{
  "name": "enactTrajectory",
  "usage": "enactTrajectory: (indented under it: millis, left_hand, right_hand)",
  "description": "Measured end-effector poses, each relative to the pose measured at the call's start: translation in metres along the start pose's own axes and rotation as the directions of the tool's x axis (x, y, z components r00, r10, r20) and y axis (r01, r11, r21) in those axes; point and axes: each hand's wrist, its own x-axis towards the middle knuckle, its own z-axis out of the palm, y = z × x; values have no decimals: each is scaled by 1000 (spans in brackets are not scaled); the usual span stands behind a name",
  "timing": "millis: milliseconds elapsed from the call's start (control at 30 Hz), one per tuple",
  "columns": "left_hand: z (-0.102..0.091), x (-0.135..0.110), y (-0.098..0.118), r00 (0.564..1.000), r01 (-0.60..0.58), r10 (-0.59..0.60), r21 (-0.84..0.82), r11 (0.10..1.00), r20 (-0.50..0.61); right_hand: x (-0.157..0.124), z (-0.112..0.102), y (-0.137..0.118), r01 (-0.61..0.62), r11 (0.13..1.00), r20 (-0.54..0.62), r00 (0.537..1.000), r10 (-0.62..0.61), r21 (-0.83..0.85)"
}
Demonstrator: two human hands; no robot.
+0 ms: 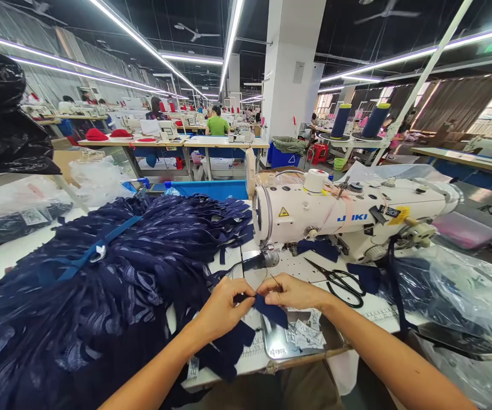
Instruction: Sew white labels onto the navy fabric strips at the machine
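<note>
My left hand (224, 306) and my right hand (289, 291) meet in front of the white sewing machine (348, 213). Both pinch a small navy fabric piece (271, 312) by its upper edge, fingers closed on it. The piece hangs over the metal plate (278, 341) of the sewing table (382, 310). A large heap of navy fabric pieces (101, 279) lies just left of my left hand. Black scissors (343, 282) rest on the table to the right of my right hand.
Clear plastic bags (451, 285) holding dark fabric lie to the right of the machine. Two navy thread cones (357, 121) stand behind it. A black bag (2, 114) sits far left. People work at rows of tables (173, 142) in the background.
</note>
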Motion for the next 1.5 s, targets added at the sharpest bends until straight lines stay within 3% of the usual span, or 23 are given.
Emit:
enactTrajectory:
  millis: [100, 167, 233, 333, 400, 467, 700, 867, 1000, 1100, 1167, 1233, 1300, 1400, 1500]
  left_hand:
    - [-3, 0, 0, 1000, -21, 20, 90, 996, 5]
    - [-3, 0, 1, 999, -37, 34, 149, 988, 19]
    - [-1, 0, 1, 999, -43, 38, 205, 978, 28]
    - [2, -1, 3, 997, -46, 35, 200, 979, 62]
    - [3, -1, 5, 994, -48, 34, 136, 990, 105]
    - [4, 1, 6, 987, -41, 32, 52, 998, 157]
    - [5, 13, 1, 966, 6, 33, -149, 989, 256]
    - [6, 16, -1, 961, 14, 29, -153, 988, 275]
    - [6, 17, -2, 973, 23, 25, -201, 979, 231]
    - [6, 18, -3, 978, 64, -1, -296, 953, 208]
    - [5, 19, -6, 981, 110, -45, -348, 931, 189]
    - [3, 19, -11, 981, 164, -110, -384, 909, 158]
    - [2, 20, -18, 977, 209, -175, -411, 887, 120]
    - [1, 20, -27, 971, 233, -230, -429, 873, 60]
    - [4, 19, -32, 973, 206, -229, -405, 891, -8]
  right_hand:
    - [-3, 7, -4, 30, 990, -2, 1000, -31, -140]
    - [-6, 16, -9, 81, 920, -64, 991, -114, -382]
    - [-10, 25, -12, 84, 717, -111, 969, -220, -692]
    - [-16, 29, -10, 34, 281, -63, 942, -329, -959]
    - [-19, 26, -4, 45, 84, 10, 928, -372, -995]
    - [-20, 19, 3, 72, -28, 77, 905, -418, -997]
    - [-17, 1, 14, 137, -183, 221, 772, -596, -973]
    - [-14, -4, 17, 149, -188, 237, 713, -660, -971]
    - [-13, -3, 19, 119, -144, 185, 736, -651, -982]
    - [-11, -2, 22, 91, -45, 100, 784, -613, -995]
    - [-11, -5, 24, 33, 85, -19, 836, -548, -996]
    - [-15, -12, 25, -102, 262, -208, 886, -414, -960]
    - [-20, -22, 25, -306, 414, -418, 883, -212, -857]
    - [-25, -31, 27, -495, 479, -565, 825, -1, -725]
    - [-20, -29, 30, -506, 496, -558, 828, 52, -705]
